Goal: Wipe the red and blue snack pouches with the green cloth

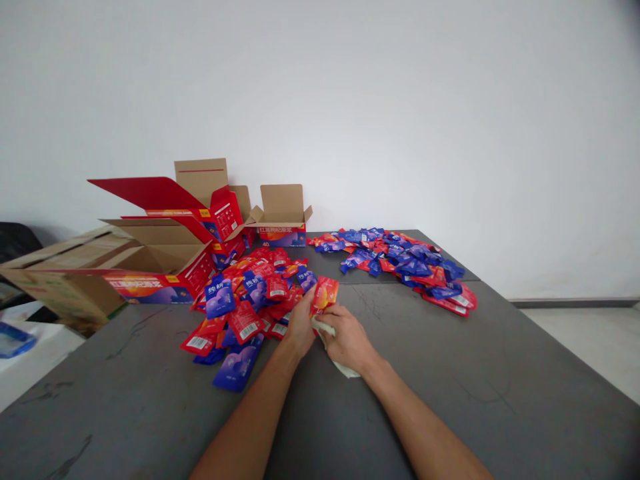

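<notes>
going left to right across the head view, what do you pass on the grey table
brown carton → open red box → near heap of sachets → left hand, holding a red sachet → right hand, gripping a pale cloth → far heap of sachets

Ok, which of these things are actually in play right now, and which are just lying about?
In play: left hand, holding the red sachet; right hand, gripping the white cloth; probably the near sachet pile beside them.
Lying about: far sachet pile; open red cartons; brown cardboard box.
</notes>
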`<state>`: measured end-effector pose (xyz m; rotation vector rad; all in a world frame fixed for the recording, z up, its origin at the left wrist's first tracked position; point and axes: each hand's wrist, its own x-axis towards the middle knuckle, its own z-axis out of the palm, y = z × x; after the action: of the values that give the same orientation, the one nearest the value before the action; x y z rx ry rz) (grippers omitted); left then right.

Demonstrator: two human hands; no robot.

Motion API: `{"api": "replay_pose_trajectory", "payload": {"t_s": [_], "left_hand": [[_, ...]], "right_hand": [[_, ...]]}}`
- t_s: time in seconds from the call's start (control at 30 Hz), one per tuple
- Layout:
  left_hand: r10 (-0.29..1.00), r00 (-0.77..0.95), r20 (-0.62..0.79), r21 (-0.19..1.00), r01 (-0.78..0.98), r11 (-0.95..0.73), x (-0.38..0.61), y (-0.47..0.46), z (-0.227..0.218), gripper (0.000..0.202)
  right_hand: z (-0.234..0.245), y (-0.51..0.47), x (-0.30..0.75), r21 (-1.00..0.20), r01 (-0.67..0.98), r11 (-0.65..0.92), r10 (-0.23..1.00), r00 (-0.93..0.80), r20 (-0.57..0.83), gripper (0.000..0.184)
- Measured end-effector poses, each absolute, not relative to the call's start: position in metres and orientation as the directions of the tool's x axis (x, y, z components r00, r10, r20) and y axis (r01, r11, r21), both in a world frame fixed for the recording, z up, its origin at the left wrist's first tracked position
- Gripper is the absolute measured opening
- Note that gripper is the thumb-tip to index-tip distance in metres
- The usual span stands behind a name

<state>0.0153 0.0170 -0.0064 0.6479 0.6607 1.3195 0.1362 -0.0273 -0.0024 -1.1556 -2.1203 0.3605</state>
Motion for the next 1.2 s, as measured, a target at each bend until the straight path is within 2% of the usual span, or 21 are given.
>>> {"api": "replay_pose_trajectory", "payload": {"t_s": [0.1,0.17,0.33,0.47,0.6,0.7,0.87,1.07,1.2], "left_hand": [[0.999,-0.018,0.029,0.845,-0.534,-0.034,0.013,0.02,-0.014,0.036],[0.994,-0.051,0.095,0.897,-0.429,-0.108,0.011,0.02,-0.016,0.041],[0.993,-0.051,0.109,0.969,-0.219,-0.118,0.006,0.019,-0.014,0.052],[0.993,-0.067,0.098,0.975,-0.195,-0.109,0.007,0.019,-0.015,0.052],[0.989,-0.075,0.13,0.961,-0.237,-0.145,0.01,0.019,-0.017,0.056],[0.977,-0.118,0.176,0.959,-0.202,-0.197,0.01,0.018,-0.017,0.059],[0.935,-0.242,0.26,0.956,-0.073,-0.284,0.006,0.016,-0.01,0.053],[0.858,-0.266,0.44,0.898,0.162,-0.41,-0.023,0.008,0.01,0.051],[0.823,-0.243,0.514,0.81,0.453,-0.372,-0.061,-0.001,0.017,0.053]], "right_hand": [[-0.003,-0.025,0.138,-0.52,0.658,0.544,0.832,-0.342,0.437,0.032],[-0.005,-0.022,0.143,-0.513,0.702,0.495,0.852,-0.275,0.445,0.032],[-0.009,-0.011,0.162,-0.449,0.845,0.292,0.884,-0.059,0.464,0.027],[-0.008,-0.009,0.165,-0.392,0.901,0.188,0.838,0.061,0.542,0.032],[-0.003,-0.015,0.148,-0.416,0.846,0.334,0.81,-0.033,0.585,0.036],[-0.001,-0.021,0.133,-0.456,0.758,0.466,0.805,-0.149,0.575,0.039],[-0.003,-0.02,0.119,-0.491,0.706,0.51,0.807,-0.196,0.556,0.043],[0.01,-0.021,0.101,-0.469,0.703,0.534,0.807,-0.259,0.53,0.047],[0.018,-0.025,0.072,-0.434,0.723,0.538,0.817,-0.32,0.479,0.047]]}}
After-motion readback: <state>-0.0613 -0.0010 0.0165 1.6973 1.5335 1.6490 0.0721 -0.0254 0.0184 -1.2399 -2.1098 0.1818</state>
